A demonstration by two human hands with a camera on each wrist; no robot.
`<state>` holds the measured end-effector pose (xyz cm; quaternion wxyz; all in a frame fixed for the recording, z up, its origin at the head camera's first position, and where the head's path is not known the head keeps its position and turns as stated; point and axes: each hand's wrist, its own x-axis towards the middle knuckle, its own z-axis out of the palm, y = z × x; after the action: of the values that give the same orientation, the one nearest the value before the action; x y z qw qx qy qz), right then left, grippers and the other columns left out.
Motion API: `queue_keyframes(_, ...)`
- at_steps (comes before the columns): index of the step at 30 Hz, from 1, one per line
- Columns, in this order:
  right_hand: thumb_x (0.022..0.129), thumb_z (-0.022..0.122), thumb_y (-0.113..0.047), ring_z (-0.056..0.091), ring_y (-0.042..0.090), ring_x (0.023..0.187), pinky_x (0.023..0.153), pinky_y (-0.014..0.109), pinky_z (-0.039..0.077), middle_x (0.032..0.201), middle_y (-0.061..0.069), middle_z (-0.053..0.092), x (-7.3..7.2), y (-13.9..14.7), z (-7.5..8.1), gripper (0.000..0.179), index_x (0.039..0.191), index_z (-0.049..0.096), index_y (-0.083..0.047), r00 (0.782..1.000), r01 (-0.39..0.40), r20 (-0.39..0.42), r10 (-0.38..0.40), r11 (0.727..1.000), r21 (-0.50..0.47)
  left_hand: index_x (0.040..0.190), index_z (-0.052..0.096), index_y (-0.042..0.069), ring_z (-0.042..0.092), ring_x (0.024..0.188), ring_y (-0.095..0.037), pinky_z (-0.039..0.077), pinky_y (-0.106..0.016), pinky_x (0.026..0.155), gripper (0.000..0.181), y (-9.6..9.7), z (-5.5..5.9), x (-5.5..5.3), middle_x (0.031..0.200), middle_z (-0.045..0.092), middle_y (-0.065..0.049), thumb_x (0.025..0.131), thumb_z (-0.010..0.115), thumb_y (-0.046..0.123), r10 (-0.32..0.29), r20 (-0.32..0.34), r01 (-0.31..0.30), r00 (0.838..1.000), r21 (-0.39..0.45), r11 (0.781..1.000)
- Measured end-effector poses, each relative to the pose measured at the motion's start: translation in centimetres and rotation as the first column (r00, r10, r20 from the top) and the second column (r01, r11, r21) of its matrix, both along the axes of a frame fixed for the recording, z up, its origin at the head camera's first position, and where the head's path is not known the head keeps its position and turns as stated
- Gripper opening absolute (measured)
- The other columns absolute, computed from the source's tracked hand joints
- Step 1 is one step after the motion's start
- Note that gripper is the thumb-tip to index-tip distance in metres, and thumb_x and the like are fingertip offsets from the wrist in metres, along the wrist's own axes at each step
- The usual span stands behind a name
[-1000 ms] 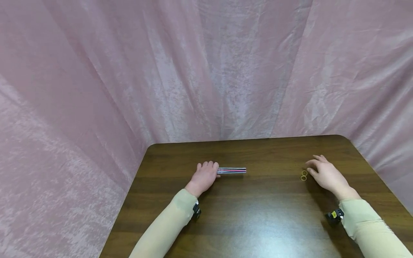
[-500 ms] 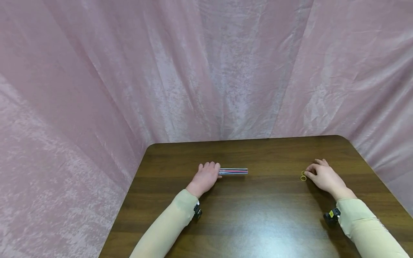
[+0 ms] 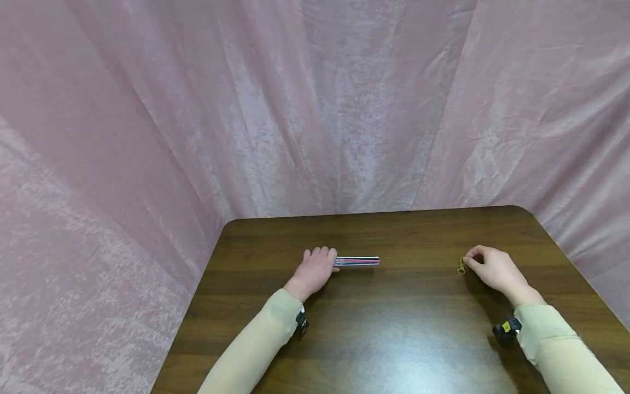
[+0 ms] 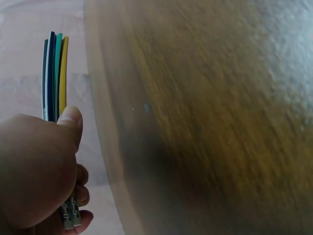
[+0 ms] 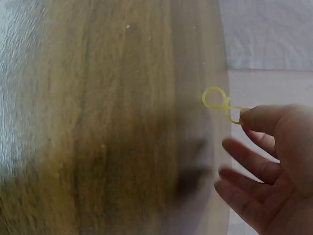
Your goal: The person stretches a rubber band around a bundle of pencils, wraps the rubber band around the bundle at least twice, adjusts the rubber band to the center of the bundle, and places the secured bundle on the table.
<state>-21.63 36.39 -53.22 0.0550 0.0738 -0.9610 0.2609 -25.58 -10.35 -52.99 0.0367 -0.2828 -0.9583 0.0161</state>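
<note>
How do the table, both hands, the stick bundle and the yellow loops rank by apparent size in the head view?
1. Table
2. Left hand and right hand: too alike to rank
3. Stick bundle, visible part only
4. Yellow loops

The dark wood-grained worktop [image 3: 384, 312] is rounded at its far corners and marked by glare [image 3: 423, 366] toward the near edge; beyond its far and side edges, pink velvety drapery [image 3: 275, 109] is hung in folds.
</note>
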Motion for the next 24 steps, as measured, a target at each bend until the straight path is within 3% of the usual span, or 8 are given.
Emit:
queue_keyframes(9,0.097,0.072,-0.02,0.064,0.019,0.082,0.074,0.038,0.048,0.091,0.002,0.073,0.2,-1.1,0.8,0.009,0.097,0.071,-0.011,0.997,0.061,-0.038,-0.064,0.994,-0.092,0.107,0.05,0.011,0.052,0.09,-0.025,0.032,-0.038,0.078,0.026,0.6,0.3,0.2,0.099,0.057,-0.003,0.111,0.058,0.035,-0.015,0.0,0.015,1.0,0.011,1.0)
queue_keyframes(13,0.095,0.072,-0.022,0.062,0.019,0.084,0.073,0.035,0.046,0.094,0.005,0.073,0.1,-2.1,0.9,0.01,0.095,0.07,-0.012,0.992,0.118,-0.014,-0.123,0.977,-0.179,0.108,0.05,0.012,0.051,0.09,-0.024,0.031,-0.038,0.078,0.026,0.9,0.5,0.3,0.1,0.057,-0.003,0.111,0.057,0.036,-0.021,0.016,0.021,1.0,0.005,1.0)
queue_keyframes(19,0.106,0.064,-0.027,0.061,0.03,0.106,0.084,0.038,0.044,0.118,0.02,0.07,-0.1,-3.8,0.7,0.027,0.111,0.073,-0.002,0.991,0.135,0.067,-0.119,0.929,-0.346,0.109,0.05,0.012,0.05,0.09,-0.022,0.031,-0.037,0.079,0.027,1.4,0.7,0.5,0.1,0.057,-0.002,0.111,0.055,0.039,-0.029,0.019,0.029,0.999,0.001,1.0)
queue_keyframes(22,0.11,0.059,-0.026,0.06,0.025,0.107,0.083,0.033,0.048,0.124,0.021,0.068,-0.4,-4.7,0.3,0.031,0.119,0.071,0.002,0.99,0.119,0.115,-0.076,0.891,-0.438,0.109,0.05,0.013,0.05,0.09,-0.022,0.031,-0.037,0.079,0.027,1.5,0.9,0.6,0.1,0.057,-0.001,0.111,0.056,0.039,-0.029,0.02,0.029,0.999,0.004,1.0)
queue_keyframes(24,0.109,0.06,-0.021,0.061,0.018,0.099,0.079,0.03,0.051,0.115,0.014,0.072,-0.6,-5.4,0.1,0.028,0.116,0.069,0.004,0.99,0.117,0.125,-0.062,0.853,-0.509,0.109,0.05,0.013,0.05,0.09,-0.022,0.031,-0.037,0.079,0.027,1.7,1.0,0.7,0.1,0.057,-0.001,0.111,0.057,0.039,-0.029,0.018,0.028,0.999,0.008,1.0)
